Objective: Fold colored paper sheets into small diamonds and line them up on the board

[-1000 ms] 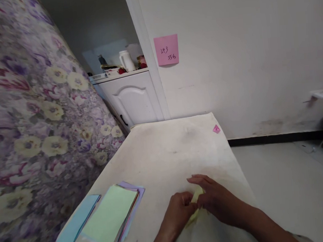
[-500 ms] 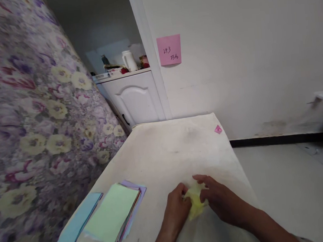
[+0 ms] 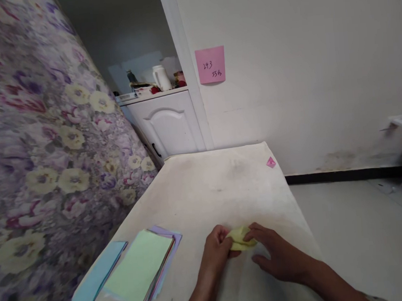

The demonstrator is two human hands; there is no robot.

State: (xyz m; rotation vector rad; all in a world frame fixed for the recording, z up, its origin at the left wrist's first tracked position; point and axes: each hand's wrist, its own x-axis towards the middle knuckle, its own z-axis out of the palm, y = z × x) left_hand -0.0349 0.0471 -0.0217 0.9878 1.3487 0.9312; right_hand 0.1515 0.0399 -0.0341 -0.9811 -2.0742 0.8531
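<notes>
A small folded yellow paper [image 3: 239, 238] is pinched between both of my hands just above the white table [image 3: 211, 187]. My left hand [image 3: 216, 253] grips its left side with closed fingers. My right hand [image 3: 277, 253] holds its right side with fingertips, the thumb resting low beside it. A stack of coloured paper sheets [image 3: 137, 267], green on top with blue and purple edges showing, lies at the table's near left, a short way from my left hand.
A tiny pink folded paper [image 3: 270, 162] sits near the table's far right corner. A floral-covered bed [image 3: 41, 149] runs along the left. A pink note [image 3: 210, 65] hangs on the wall behind; a white cabinet [image 3: 165, 121] stands beyond the doorway.
The yellow paper has been folded smaller and lifted slightly off the table; both hands have drawn closer together around it.
</notes>
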